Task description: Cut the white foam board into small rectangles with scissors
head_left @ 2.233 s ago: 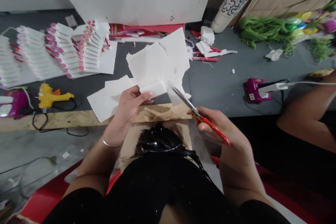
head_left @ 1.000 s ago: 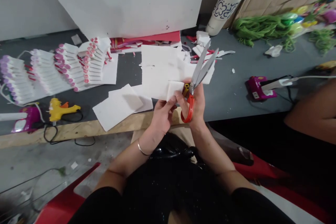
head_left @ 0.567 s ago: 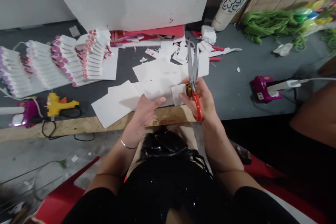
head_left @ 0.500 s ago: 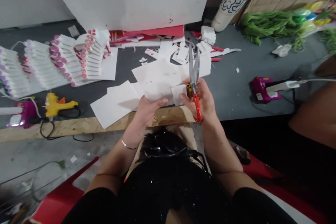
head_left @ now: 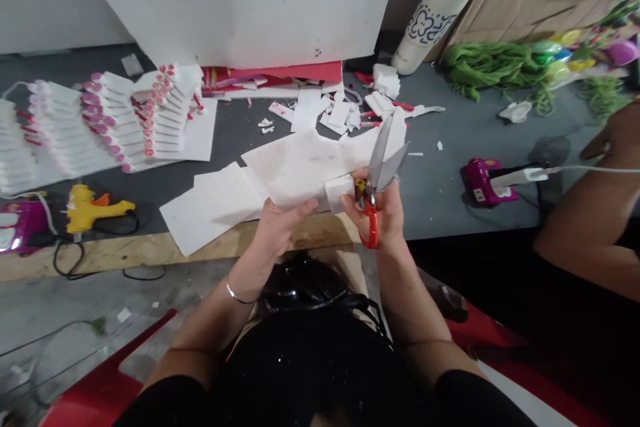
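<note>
My left hand (head_left: 277, 227) is at the front edge of a large white sheet (head_left: 295, 160), its thumb lying along the edge and the fingers partly hidden. In my right hand (head_left: 387, 213) is a pair of scissors (head_left: 371, 213) with red-orange handles, the blades spread and pointing away from me. Between my right thumb and fingers there is also a small white piece (head_left: 337, 193), beside the large sheet. A small yellow thing (head_left: 360, 187) shows next to the scissors. Another white sheet (head_left: 215, 210) lies to the left.
White scraps (head_left: 343, 113) lie behind the sheets. Pink-tipped white sticks (head_left: 163, 120) stand in rows at left, near a yellow glue gun (head_left: 95, 208). At right are a bottle (head_left: 425, 20), green strands (head_left: 490, 67), a purple power socket (head_left: 485, 183) and another person's arm (head_left: 595, 180).
The scissor blades have spread wider and tilted to the right. The small white piece stays in my right hand. The whole view has shifted slightly.
</note>
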A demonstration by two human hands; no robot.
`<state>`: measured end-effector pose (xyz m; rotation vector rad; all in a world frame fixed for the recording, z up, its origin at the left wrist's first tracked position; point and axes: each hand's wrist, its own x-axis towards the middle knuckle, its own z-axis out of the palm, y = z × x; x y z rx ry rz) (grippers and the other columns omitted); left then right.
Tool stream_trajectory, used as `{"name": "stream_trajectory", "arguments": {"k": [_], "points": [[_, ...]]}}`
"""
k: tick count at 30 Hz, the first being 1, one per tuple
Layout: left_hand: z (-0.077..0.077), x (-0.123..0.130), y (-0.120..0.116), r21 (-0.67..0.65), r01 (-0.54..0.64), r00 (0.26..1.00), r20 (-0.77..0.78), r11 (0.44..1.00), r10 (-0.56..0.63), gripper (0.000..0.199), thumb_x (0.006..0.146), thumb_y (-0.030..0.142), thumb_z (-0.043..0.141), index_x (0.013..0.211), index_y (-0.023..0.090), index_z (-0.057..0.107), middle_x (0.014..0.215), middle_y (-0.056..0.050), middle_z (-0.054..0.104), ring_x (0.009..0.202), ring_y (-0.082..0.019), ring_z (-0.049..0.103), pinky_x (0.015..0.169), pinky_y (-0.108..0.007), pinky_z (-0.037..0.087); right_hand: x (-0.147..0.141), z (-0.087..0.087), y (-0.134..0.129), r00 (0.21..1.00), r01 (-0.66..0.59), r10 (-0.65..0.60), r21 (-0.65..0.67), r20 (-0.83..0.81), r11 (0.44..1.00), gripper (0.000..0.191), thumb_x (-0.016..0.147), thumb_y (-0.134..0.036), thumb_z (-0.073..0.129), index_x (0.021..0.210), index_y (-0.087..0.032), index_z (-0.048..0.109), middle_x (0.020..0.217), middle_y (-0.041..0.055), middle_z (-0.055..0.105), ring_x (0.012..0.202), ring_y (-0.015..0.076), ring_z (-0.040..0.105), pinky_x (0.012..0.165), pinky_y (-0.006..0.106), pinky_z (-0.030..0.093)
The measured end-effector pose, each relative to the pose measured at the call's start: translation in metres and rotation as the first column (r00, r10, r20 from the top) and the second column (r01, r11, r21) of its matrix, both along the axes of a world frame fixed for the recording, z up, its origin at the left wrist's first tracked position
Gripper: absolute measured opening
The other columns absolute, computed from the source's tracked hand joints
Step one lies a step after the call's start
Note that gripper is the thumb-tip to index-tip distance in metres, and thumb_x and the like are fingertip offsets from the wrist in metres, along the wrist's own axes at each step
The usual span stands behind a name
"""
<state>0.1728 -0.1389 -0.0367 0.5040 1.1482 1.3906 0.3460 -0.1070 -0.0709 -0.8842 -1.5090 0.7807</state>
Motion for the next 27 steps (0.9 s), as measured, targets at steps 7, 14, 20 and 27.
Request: {"name": "stream_trajectory", "arguments": {"k": [7,14,20,27], "points": [[0.002,0.003,0.002,-0.021,-0.049,0.998,-0.041,0.999,0.048,0.049,0.055,0.035,0.107,0.097,0.02,0.087,0.1,-0.007,0.089,0.103,-0.026,0.084,0.099,-0.037,0.069,0.006,0.005,0.005,0.999,-0.035,0.036,-0.064,0.012,0.997,0.035,0.093,-0.042,0.081,0.119,-0.034,0.06,0.095,-0.0022,0.059,0.069,0.0112,0.058,0.06,0.024,0.055],[0.003,0.0,-0.001,0.015,-0.019,0.997,-0.079,1.0,0.02,0.037,0.062,0.036,0.105,0.092,0.022,0.087,0.103,-0.007,0.089,0.102,-0.029,0.084,0.1,-0.046,0.071,0.004,0.009,0.002,0.994,-0.092,0.088,-0.075,-0.067,0.993,0.034,0.094,-0.041,0.082,0.119,-0.036,0.059,0.096,-0.0026,0.057,0.067,0.0112,0.055,0.055,0.024,0.052],[-0.001,0.0,-0.001,0.029,-0.038,0.995,-0.092,0.999,0.041,0.046,0.056,0.033,0.107,0.096,0.021,0.087,0.104,-0.008,0.088,0.103,-0.029,0.083,0.099,-0.042,0.07,0.005,0.006,-0.002,1.0,-0.002,0.002,-0.078,0.004,0.997,0.036,0.092,-0.049,0.08,0.116,-0.031,0.059,0.104,0.0019,0.061,0.076,0.0142,0.061,0.061,0.028,0.058],[-0.004,-0.021,0.003,0.05,0.14,0.985,-0.113,0.989,-0.134,0.047,0.061,0.048,0.106,0.097,0.025,0.086,0.109,-0.008,0.088,0.108,-0.027,0.081,0.101,-0.038,0.067,0.006,0.009,-0.002,0.995,-0.049,0.037,-0.134,-0.093,0.99,0.036,0.091,-0.045,0.082,0.115,-0.032,0.058,0.101,0.0012,0.061,0.074,0.0134,0.06,0.061,0.028,0.056]]}}
